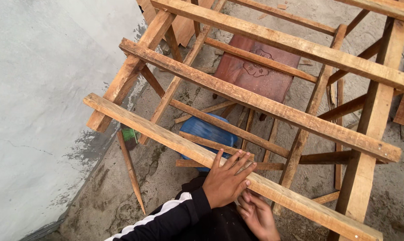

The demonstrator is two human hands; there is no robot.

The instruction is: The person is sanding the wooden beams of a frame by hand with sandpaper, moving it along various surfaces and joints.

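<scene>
Rough grey concrete floor [121,196] runs beside a pale plastered wall [37,89] on the left, leaving a narrow open strip between the wall and a wooden frame [367,147] of rough-sawn slats. Three long parallel slats cross the view diagonally, with wide gaps between them. The nearest slat [157,131] is pale, splintery timber with a square-cut free end near the wall. The left hand [226,178], in a black sleeve with a white stripe, lies flat on top of this slat, fingers spread, gripping nothing. The right hand [257,216] sits just under the slat's near edge, fingers loosely curled against it; whether it holds anything cannot be told. Below the frame lie a blue round plastic object [204,129] and a reddish carved wooden panel [255,73].
</scene>
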